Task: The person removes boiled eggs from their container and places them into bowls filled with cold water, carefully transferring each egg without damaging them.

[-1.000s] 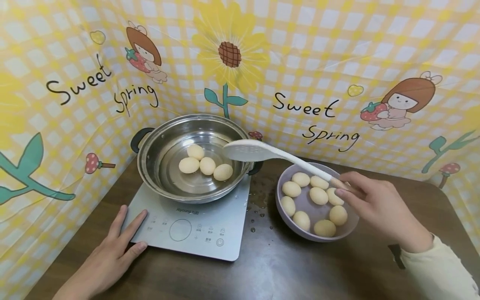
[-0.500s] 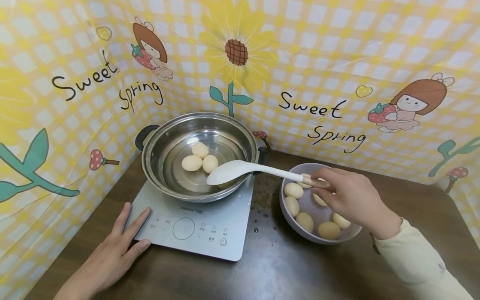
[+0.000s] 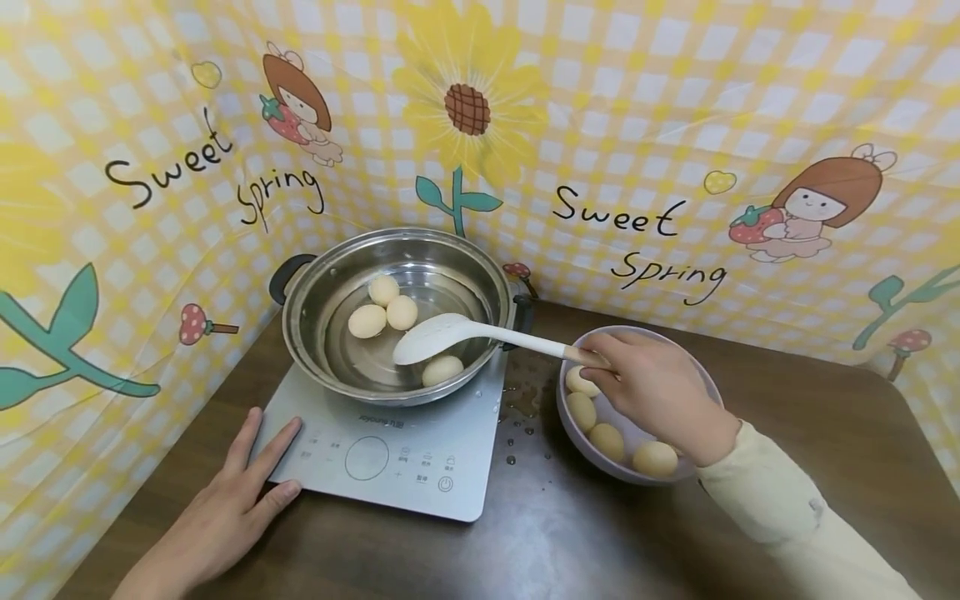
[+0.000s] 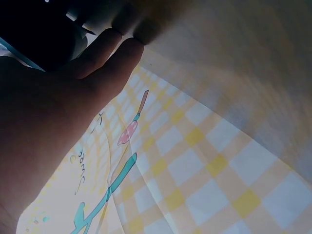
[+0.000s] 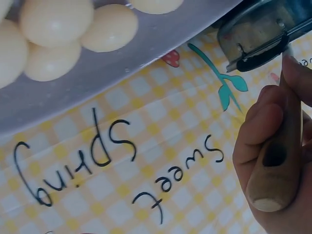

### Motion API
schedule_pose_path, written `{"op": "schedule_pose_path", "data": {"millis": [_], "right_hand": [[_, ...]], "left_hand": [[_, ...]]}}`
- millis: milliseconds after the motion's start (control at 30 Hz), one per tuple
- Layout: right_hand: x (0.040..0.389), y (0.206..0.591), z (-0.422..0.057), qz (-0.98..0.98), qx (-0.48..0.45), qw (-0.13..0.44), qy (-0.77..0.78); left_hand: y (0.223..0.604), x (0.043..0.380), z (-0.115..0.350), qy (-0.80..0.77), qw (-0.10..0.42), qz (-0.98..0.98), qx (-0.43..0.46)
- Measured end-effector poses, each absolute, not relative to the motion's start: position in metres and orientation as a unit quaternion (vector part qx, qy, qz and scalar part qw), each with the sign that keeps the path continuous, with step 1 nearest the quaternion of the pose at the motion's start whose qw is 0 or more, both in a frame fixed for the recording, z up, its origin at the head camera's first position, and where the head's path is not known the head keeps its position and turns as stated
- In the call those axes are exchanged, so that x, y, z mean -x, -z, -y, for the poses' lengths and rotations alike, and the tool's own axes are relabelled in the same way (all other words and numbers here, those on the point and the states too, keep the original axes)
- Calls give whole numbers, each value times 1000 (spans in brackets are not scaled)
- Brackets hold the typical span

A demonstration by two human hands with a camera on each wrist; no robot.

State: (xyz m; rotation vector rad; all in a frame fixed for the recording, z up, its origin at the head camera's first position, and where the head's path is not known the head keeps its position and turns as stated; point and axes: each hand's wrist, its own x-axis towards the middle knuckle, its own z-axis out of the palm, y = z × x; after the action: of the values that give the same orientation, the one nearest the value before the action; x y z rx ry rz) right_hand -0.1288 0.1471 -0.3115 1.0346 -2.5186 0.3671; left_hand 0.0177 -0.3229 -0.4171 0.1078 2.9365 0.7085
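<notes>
In the head view my right hand [image 3: 660,392] grips the wooden handle of a white slotted spoon [image 3: 438,333]. Its bowl is down inside the steel pot [image 3: 300,350], among several eggs lying in shallow water. One egg [image 3: 442,372] is at the near side, just beyond the bowl's edge; another egg [image 3: 367,321] lies left with two beside it. The right wrist view shows my fingers curled round the handle [image 5: 275,180]. My left hand [image 3: 225,500] lies with spread, straight fingers at the left edge of the induction cooker [image 3: 330,483].
Under my right forearm stands a purple bowl [image 3: 566,429] holding several more eggs [image 3: 655,458]. Water drops [image 3: 512,442] dot the wooden table [image 3: 540,542] between cooker and bowl. A printed checked cloth [image 3: 600,100] hangs behind and to the left.
My right hand has moved left and lowered the slotted spoon into the pot. Three eggs there have shifted left; the fourth sits nearer the front rim. The left hand stays put.
</notes>
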Motion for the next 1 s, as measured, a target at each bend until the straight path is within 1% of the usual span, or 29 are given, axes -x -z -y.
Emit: {"op": "schedule_pose_path", "data": {"millis": [133, 333, 567, 700, 1000], "right_hand": [[132, 308, -142, 899, -373, 188, -129], [133, 291, -147, 920, -347, 117, -138], [134, 274, -156, 921, -356, 49, -149], [133, 270, -156, 914, -374, 26, -156], [133, 267, -146, 898, -405, 4, -170]], "left_hand": [[418, -18, 321, -238, 65, -969, -34], [417, -17, 320, -237, 71, -969, -29], [417, -16, 322, -230, 67, -970, -29], [417, -16, 322, -231, 66, -970, -30], [416, -18, 323, -233, 69, -970, -29]]}}
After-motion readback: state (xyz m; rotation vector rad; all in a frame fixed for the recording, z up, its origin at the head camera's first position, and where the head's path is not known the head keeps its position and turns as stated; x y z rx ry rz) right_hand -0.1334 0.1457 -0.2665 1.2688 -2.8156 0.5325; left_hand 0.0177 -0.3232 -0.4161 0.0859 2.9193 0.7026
